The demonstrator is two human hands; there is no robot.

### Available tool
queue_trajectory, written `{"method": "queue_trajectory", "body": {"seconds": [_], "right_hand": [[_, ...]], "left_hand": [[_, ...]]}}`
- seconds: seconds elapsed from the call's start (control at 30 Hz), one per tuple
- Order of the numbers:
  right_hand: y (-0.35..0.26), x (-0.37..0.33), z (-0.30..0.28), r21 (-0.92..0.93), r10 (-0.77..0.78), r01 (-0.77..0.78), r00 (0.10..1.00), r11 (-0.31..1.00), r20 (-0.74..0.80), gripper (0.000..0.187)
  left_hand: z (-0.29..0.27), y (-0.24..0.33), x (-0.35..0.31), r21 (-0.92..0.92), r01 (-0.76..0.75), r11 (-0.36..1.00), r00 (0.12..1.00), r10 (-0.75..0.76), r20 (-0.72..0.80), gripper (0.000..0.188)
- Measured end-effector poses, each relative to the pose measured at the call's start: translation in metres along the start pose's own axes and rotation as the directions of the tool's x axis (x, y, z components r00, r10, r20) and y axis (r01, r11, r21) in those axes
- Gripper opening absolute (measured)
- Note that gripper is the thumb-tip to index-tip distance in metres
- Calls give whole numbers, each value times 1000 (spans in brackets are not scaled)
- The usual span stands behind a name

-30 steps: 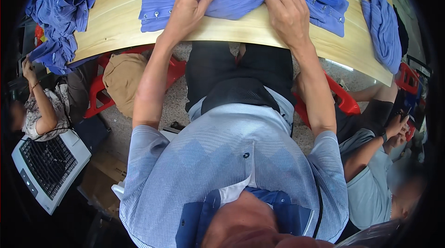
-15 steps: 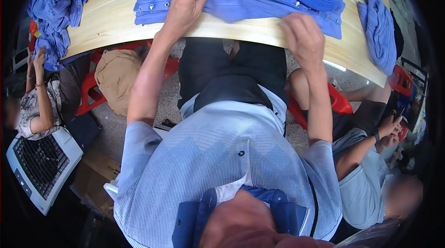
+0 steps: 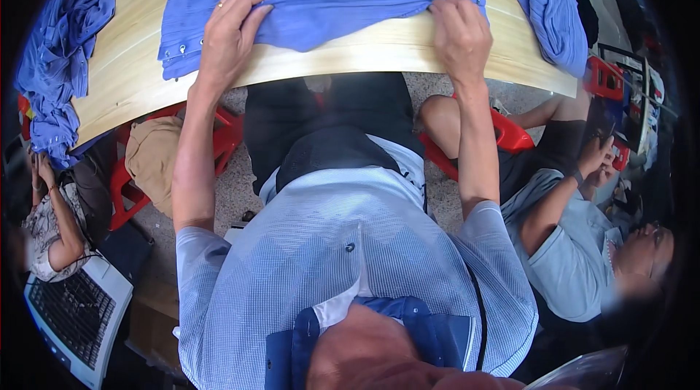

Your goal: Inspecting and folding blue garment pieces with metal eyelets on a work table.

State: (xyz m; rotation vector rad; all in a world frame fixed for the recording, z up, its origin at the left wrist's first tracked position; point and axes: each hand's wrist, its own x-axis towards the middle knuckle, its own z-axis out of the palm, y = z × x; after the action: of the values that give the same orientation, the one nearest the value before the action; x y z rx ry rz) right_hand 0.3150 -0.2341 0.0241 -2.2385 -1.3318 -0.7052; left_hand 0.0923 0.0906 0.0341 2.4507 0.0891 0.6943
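Note:
A blue pleated cloth (image 3: 306, 25) with rows of metal eyelets lies across the near part of the wooden table. My left hand (image 3: 232, 34), a ring on one finger, pinches its near fold left of the middle. My right hand (image 3: 464, 34) grips the same fold near the cloth's right end, fingertips bent over the edge. Between the two hands the fold runs fairly straight, with a flap hanging toward me. One eyelet row slants along the top; a few more eyelets show at the lower left corner.
More blue cloth (image 3: 51, 62) is heaped over the table's left end, and another blue bundle (image 3: 550, 14) lies at the right. The wooden table (image 3: 350, 55) ends just before my lap. People sit at both sides. A red stool (image 3: 510, 131) stands beside my right arm.
My right hand, blurred and closed in just off the cloth before, now grips its near edge. The near fold is drawn straighter between my hands. The whole view has shifted and turned slightly.

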Motion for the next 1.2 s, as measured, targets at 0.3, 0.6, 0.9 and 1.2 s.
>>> {"method": "queue_trajectory", "body": {"seconds": [0.3,0.6,0.9,1.2], "right_hand": [[-36,5,3,182,413,-397,908,900,-63,8],[-137,14,30,402,-175,102,973,910,150,36],[-167,51,74,398,-216,154,969,904,116,39],[-131,61,80,257,-88,98,995,961,-50,22]], "left_hand": [[11,-7,3,-21,83,996,983,-85,-160,19],[6,-7,17,337,-31,941,979,96,-178,15],[3,-23,14,19,30,999,986,-27,-163,27],[-42,-32,-32,402,50,914,999,-43,-25,33]]}}
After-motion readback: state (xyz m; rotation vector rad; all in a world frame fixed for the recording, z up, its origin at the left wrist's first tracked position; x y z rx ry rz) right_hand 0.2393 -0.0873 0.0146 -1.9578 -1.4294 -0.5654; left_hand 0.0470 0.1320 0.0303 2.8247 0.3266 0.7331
